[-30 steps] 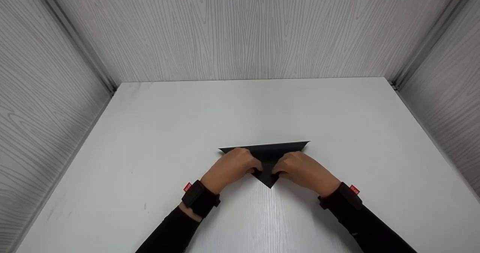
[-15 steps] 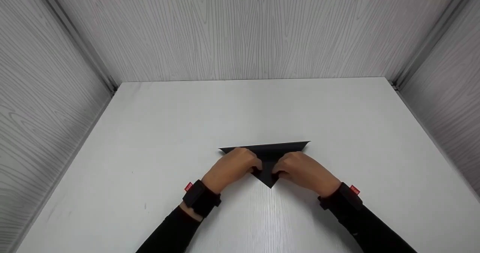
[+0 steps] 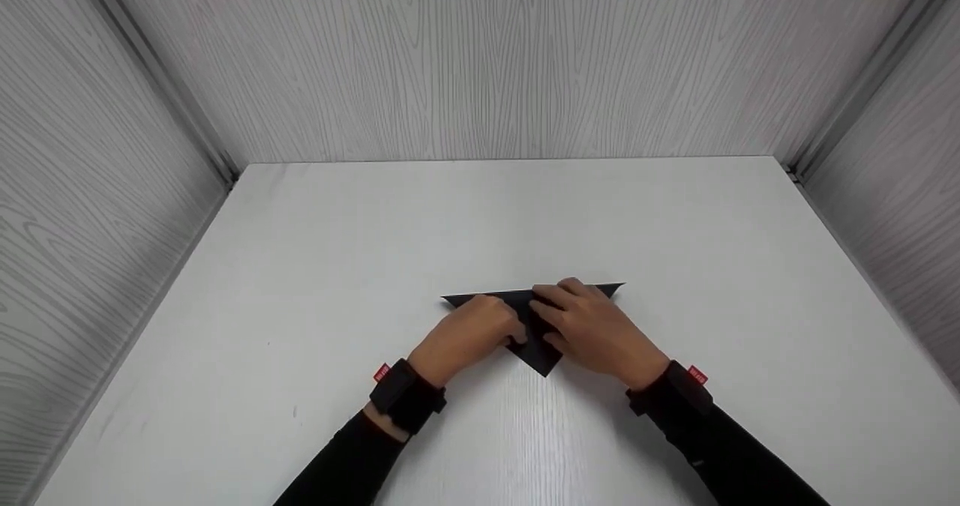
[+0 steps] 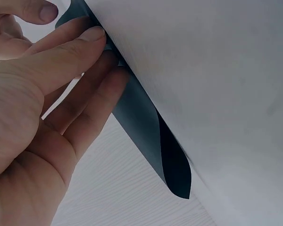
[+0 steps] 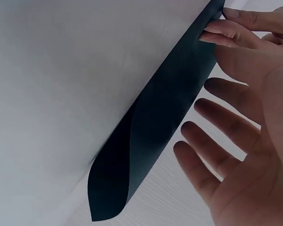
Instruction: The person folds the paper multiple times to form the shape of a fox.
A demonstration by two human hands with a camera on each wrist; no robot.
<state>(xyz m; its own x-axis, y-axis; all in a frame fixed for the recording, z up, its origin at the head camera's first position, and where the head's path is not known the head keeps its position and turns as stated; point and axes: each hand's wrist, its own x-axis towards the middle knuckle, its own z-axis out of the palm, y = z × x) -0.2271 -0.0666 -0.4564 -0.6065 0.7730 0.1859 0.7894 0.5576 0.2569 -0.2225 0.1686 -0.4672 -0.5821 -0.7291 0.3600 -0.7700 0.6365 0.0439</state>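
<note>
A sheet of black paper, folded to a triangle with one point toward me, lies on the white table. Its far side curls over in a loose roll, seen as the dark paper in the left wrist view. My left hand pinches the left part of the sheet between thumb and fingers. Over the right part is my right hand, fingers extended toward the far folded edge. In the right wrist view, the right hand's fingers are spread alongside the rolled paper.
The white tabletop surrounds the paper. A wood-grain panel rises at the back, with side panels at left and right.
My right hand has let go of its grip on the paper, its fingers stretching out and moving up toward the far edge. The left hand keeps its pinch.
</note>
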